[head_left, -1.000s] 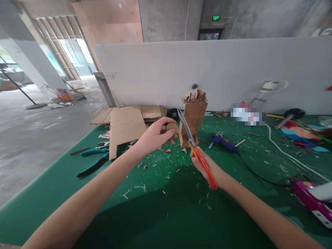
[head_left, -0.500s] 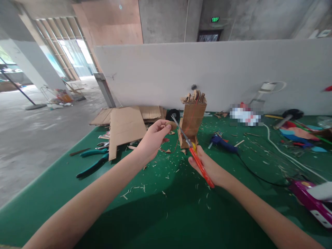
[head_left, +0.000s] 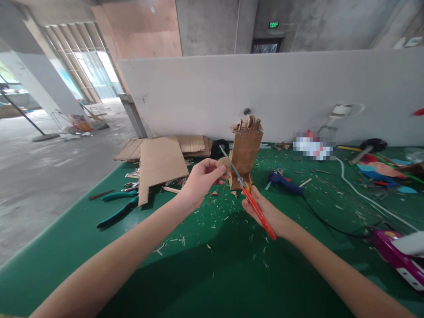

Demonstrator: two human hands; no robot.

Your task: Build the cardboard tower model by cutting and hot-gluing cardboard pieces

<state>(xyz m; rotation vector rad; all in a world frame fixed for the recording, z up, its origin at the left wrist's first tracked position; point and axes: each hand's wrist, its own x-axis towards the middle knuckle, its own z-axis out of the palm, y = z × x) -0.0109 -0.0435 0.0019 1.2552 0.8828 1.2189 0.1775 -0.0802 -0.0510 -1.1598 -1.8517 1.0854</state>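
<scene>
Between thumb and fingers, my left hand [head_left: 207,176] pinches a small round piece of cardboard [head_left: 223,164]. My right hand [head_left: 261,207] grips red-handled scissors [head_left: 256,210], their blades pointing up and left to the edge of the disc. Whether the blades touch it I cannot tell. Just behind the scissors stands an upright cardboard structure [head_left: 247,150] with several short cardboard strips along its top; the scissors cover part of its base.
Cardboard sheets [head_left: 165,157] lie at the back left, with teal-handled pliers [head_left: 119,212] in front. A blue glue gun [head_left: 286,183] and its black cable are on the right, near a magenta power strip [head_left: 397,251]. Cardboard scraps litter the green table [head_left: 185,274].
The cardboard disc has turned in my left fingers, so more of its flat face shows. My left hand has shifted slightly; the scissors remain nearly in place.
</scene>
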